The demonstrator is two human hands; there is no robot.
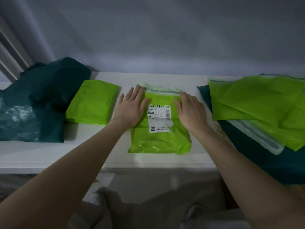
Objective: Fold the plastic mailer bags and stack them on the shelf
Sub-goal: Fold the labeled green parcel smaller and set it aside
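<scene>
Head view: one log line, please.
left hand flat on labelled lime-green plastic mailer bag | right hand flat on it | white shelf

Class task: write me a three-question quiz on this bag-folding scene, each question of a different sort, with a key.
1. True or false: both hands lie flat on the labelled bag.
2. Which lies just left of the left hand? A) a folded green bag B) a cardboard box C) a roll of tape
3. Fill in: the white label sits between the left hand and the ____ hand.

Key: 1 true; 2 A; 3 right.
</scene>
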